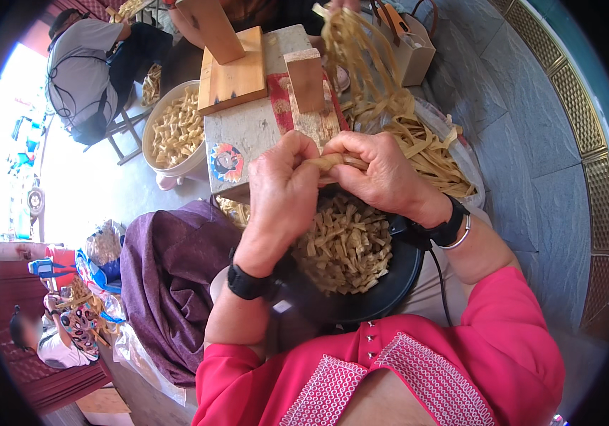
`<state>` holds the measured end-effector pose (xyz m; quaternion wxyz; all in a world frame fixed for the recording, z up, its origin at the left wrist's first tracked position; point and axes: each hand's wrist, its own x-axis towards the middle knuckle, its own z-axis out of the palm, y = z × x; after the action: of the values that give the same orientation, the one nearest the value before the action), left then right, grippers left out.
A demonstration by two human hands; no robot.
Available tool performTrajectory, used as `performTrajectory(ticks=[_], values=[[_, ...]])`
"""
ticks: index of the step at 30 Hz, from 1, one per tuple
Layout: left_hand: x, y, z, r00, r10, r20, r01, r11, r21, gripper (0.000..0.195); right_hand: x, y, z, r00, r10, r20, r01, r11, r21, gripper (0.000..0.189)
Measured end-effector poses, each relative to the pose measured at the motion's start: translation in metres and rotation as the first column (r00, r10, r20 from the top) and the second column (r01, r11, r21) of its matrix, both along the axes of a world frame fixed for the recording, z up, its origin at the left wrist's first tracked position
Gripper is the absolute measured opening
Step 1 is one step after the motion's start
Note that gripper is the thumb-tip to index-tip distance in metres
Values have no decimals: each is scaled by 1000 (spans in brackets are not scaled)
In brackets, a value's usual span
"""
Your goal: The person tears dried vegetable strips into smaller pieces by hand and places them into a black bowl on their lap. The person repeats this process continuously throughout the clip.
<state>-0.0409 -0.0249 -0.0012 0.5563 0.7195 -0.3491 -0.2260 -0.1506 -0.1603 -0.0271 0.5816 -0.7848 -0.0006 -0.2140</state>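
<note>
Between my two hands is a tan folded strip [327, 162] that looks like tofu skin. The thumb and fingers of my left hand [284, 183] pinch its left end, while my right hand [372, 165] grips it a short way to the right. Part of the strip is hidden behind the fingers. Below the hands, a dark round pan [413, 274] rests on my lap, holding a heap of short tan pieces [349, 245]. Just beyond my fingers, a small wooden block [305, 80] stands upright on a worn wooden base.
A worn low table [240, 128] carries a wooden board [235, 74] with an upright. Left of it stands a white bucket [151, 136] of knotted pieces. Long strips [432, 154] lie in a plastic bag at right. Purple cloth [171, 282] lies left. Other people sit nearby; one hand lifts strips.
</note>
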Motion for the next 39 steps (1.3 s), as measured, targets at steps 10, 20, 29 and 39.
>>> performTrajectory(ticks=[10,20,29,39], values=[[-6,5,17,919,49,392,-68,997,35,10,-7,-13,13,876,470,103,-317,403,859,21],[5,4,12,944,-238,230,210,968,137,29,-4,-1,5,987,141,-74,-97,901,422,29],[26,23,21,852,-421,-310,405,907,-117,33,-23,-32,34,994,96,-61,-84,981,175,14],[4,10,9,775,-462,432,337,880,336,20,-11,-16,20,980,65,-189,-63,998,15,16]])
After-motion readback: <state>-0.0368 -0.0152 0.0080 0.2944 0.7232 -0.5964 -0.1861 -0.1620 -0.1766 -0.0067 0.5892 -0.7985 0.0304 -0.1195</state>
